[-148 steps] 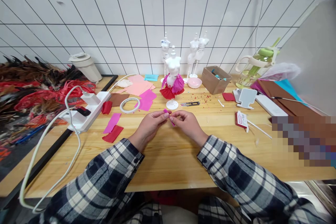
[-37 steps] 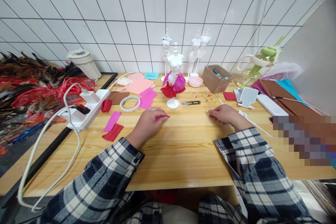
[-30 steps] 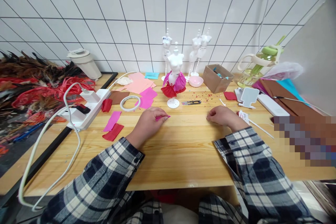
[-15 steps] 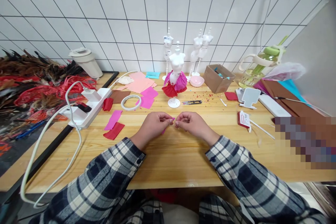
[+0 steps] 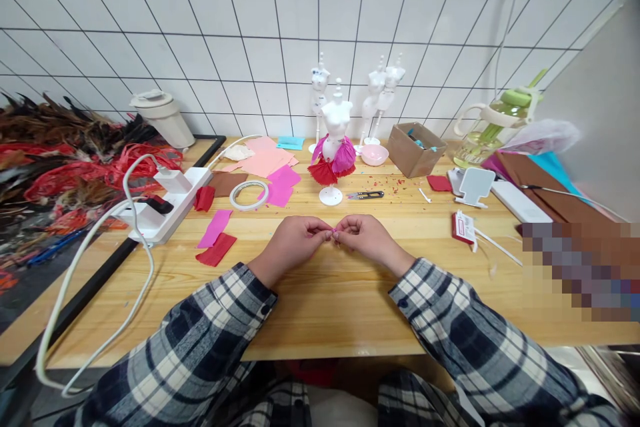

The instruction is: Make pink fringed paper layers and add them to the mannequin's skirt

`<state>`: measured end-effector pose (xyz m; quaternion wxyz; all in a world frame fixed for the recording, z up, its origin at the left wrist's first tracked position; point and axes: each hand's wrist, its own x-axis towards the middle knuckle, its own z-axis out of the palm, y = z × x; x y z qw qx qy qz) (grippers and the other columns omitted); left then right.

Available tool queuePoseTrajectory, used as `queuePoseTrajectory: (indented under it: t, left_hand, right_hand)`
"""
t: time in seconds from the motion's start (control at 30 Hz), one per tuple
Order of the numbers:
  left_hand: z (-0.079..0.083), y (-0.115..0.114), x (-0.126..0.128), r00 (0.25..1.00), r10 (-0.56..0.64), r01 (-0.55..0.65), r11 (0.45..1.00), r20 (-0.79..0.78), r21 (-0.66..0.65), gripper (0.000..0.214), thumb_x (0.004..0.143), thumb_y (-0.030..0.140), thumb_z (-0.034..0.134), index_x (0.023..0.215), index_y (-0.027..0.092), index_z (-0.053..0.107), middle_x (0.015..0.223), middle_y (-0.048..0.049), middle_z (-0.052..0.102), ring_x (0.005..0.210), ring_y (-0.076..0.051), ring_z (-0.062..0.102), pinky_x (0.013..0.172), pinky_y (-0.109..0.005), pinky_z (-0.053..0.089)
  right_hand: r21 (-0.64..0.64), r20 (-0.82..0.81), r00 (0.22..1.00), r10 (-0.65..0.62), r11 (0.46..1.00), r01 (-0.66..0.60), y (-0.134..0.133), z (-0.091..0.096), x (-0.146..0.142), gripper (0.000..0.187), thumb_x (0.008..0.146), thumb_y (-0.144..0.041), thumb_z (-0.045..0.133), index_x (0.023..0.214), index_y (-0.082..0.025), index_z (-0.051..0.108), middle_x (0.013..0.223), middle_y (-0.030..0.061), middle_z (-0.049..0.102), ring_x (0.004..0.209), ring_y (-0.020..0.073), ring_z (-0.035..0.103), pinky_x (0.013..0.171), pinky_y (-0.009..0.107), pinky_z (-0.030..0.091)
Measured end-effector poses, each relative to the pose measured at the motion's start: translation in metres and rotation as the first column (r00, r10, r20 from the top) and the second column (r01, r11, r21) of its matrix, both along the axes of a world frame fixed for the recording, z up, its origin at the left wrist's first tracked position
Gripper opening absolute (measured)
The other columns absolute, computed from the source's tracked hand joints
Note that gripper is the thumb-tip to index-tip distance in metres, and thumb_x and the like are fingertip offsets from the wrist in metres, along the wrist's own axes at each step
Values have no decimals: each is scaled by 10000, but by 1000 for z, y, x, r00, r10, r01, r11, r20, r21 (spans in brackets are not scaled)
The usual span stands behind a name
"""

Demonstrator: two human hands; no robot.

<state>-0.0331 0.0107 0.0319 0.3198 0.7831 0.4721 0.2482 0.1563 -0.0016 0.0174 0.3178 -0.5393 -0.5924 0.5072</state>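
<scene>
My left hand [image 5: 293,240] and my right hand [image 5: 364,237] meet over the middle of the wooden table [image 5: 320,307]. Both pinch a small pink paper piece [image 5: 333,233] between their fingertips; most of it is hidden by the fingers. Just behind the hands stands a white mini mannequin [image 5: 334,140] wearing a pink and red fringed skirt. Small black snips [image 5: 365,195] lie to its right.
Pink and red paper scraps [image 5: 216,240], a tape roll [image 5: 249,194] and a white power strip [image 5: 165,207] lie at the left. A cardboard box [image 5: 414,149], pink bowl [image 5: 374,154], red tags [image 5: 461,227] and a green bottle [image 5: 493,121] are at the right. Feathers pile far left.
My right hand came back from the table's right side to meet my left hand. Both hands now pinch the pink paper piece together, a little closer than half a second ago.
</scene>
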Motion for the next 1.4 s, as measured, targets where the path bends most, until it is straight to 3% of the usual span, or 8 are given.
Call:
queuePoseTrajectory:
  t: [0.23,0.5,0.63,0.83,1.07,1.23,1.33,1.4]
  left_hand:
    - [-6,5,-5,971,-128,174,957,-203,231,213,895,291,566,956,279,769,918,-3,789,785,-177,708,1129,-488,333]
    - [-3,-1,2,989,-9,47,963,-145,264,207,871,290,568,880,245,770,877,-19,787,786,-193,703,1058,-459,422]
    - [-3,0,4,993,81,-91,988,83,128,205,829,320,595,826,203,763,809,-43,777,711,-185,688,748,-304,539]
    - [-2,0,3,931,165,-101,974,325,-204,309,812,428,626,821,137,727,478,14,602,386,-106,470,445,-232,392]
    - [-3,5,-3,962,116,-127,992,247,26,312,856,442,595,851,166,740,524,-4,632,516,-148,572,570,-263,470]
    - [2,2,-6,969,-216,243,912,-117,331,238,920,308,529,865,229,747,878,-47,768,847,-192,685,975,-397,431]
    - [4,-1,-4,898,-282,396,851,-337,345,252,930,295,511,886,240,753,861,-49,763,833,-201,687,985,-430,408]
    - [3,-2,-3,865,-260,422,840,-429,341,265,928,299,508,878,232,759,829,-63,757,807,-214,684,930,-424,434]
  right_hand:
    - [63,142,990,6,998,-15,-1,-1,3,165,736,-317,683,749,-154,667,670,19,691,563,99,562,527,199,405]
    - [209,221,971,-86,977,39,-4,-3,-4,143,756,-326,664,726,-191,631,689,2,692,592,112,590,552,216,423]
    - [226,72,990,-124,968,105,-4,-2,-9,153,757,-342,666,747,-193,631,700,9,686,600,115,590,583,230,461]
    - [-15,-258,963,-73,997,72,-7,8,-7,300,720,-438,725,845,-188,616,790,40,706,672,142,646,531,227,505]
    - [-247,-480,863,-158,968,40,-3,2,2,413,577,-378,866,876,-173,666,818,44,725,660,131,651,506,213,514]
    - [-208,-279,960,-8,977,-53,7,-11,14,255,663,-322,813,833,-156,719,747,43,725,600,112,614,568,231,495]
    - [58,62,992,113,991,-117,7,-12,14,80,764,-244,715,797,-176,741,749,22,705,661,123,608,646,247,467]
    - [274,317,946,67,949,-158,3,-8,11,86,800,-207,671,817,-204,755,856,30,688,767,142,608,700,259,443]
